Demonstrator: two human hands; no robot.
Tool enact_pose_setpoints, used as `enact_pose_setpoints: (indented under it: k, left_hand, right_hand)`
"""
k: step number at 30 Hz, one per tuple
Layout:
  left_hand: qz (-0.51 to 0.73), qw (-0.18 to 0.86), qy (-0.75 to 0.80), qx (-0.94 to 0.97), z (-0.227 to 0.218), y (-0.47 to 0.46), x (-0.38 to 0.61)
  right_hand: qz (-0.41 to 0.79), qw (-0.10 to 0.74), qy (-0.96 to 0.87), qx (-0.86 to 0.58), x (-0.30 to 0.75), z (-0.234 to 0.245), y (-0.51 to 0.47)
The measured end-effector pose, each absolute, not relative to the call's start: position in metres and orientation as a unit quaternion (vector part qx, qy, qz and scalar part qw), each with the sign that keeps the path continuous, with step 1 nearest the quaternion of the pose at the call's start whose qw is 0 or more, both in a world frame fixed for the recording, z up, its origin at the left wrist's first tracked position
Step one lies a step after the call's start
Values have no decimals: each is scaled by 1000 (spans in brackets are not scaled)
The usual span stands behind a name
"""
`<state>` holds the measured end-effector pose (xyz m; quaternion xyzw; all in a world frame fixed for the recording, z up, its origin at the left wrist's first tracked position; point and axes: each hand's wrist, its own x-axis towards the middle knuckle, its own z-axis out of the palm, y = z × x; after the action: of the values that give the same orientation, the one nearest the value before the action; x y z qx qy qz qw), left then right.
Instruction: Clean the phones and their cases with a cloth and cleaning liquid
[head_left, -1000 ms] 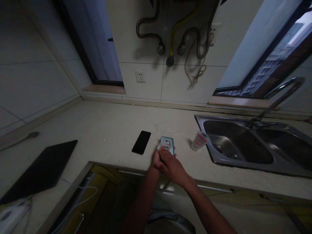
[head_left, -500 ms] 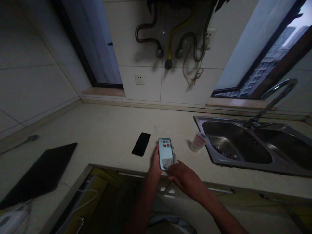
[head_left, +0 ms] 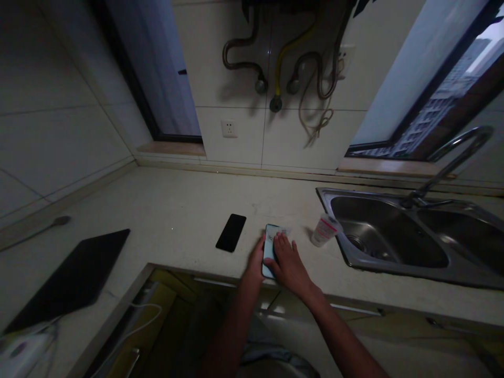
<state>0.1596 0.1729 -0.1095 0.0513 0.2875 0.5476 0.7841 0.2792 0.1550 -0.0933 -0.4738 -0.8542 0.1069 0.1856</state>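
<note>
A light-blue smartphone (head_left: 268, 251) lies back up in my left hand (head_left: 256, 258) near the counter's front edge. My left fingers are closed along its left side and underneath. My right hand (head_left: 291, 266) is over the phone's back, its fingers pressing a thin pale wipe (head_left: 285, 230) against the upper part by the cameras. Part of the wipe sticks out past the fingertips; the rest is covered. The camera bump is mostly hidden. To the left of my hands, a black smartphone (head_left: 231, 232) rests on the counter.
A plastic cup (head_left: 324, 231) with a red-and-white print stands right of my hands, beside the steel double sink (head_left: 343, 256) and its faucet (head_left: 452, 168). A dark flat panel (head_left: 73, 278) lies at the left, with a white cable (head_left: 151, 310) near it. Pipes hang on the tiled wall.
My right hand has slid the wipe from the phone's lower end up to the camera end, its fingers now flatter. The view has shifted slightly.
</note>
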Motion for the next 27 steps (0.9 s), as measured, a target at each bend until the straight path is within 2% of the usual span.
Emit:
enact_pose_setpoints:
  k: [5, 11, 17, 21, 27]
  left_hand:
    - [564, 778, 271, 46, -106, 171, 160]
    - [633, 744, 199, 77, -113, 172, 166]
    - [599, 773, 206, 42, -119, 173, 167]
    - [555, 800, 226, 25, -116, 171, 156]
    - [583, 772, 252, 10, -109, 167, 151]
  right_hand:
    - [179, 195, -831, -490, 259, -81, 174]
    - [148, 223, -848, -458, 244, -75, 167]
    - [186, 228, -867, -402, 256, -68, 159]
    - [193, 200, -897, -343, 267, -64, 131]
    - [185, 160, -921, -302, 286, -59, 90]
